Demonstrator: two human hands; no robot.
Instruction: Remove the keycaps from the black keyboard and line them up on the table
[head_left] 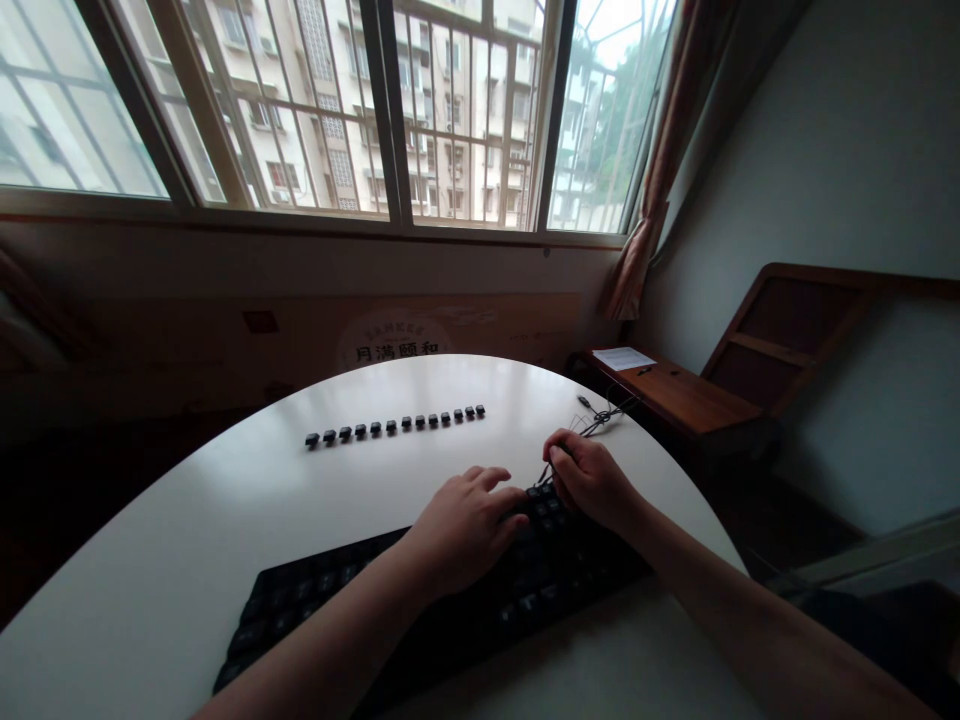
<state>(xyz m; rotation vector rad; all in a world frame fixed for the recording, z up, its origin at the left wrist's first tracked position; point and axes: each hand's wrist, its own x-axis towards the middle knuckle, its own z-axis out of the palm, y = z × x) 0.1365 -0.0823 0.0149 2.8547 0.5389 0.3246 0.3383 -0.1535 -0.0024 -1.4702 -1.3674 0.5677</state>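
A black keyboard (330,580) lies at a slant on the white round table (300,510). My left hand (469,525) is over its middle, fingers apart and slightly bent, the tips by the upper right keys. At the keyboard's upper right edge, my right hand (589,475) is curled closed. Thin dark wire ends show below its fingers, but what it grips is mostly hidden. Just beyond that hand lies a bundled black cable (600,418) with a plug. Farther back on the table, several black keycaps (406,423) stand in a slanting row.
The table's curved edge runs around the back and right. To the right stands a wooden bench (697,400) with white paper (624,358) on it. Behind the table are a printed cardboard panel (480,325), a barred window (465,120) and a tied curtain (641,250).
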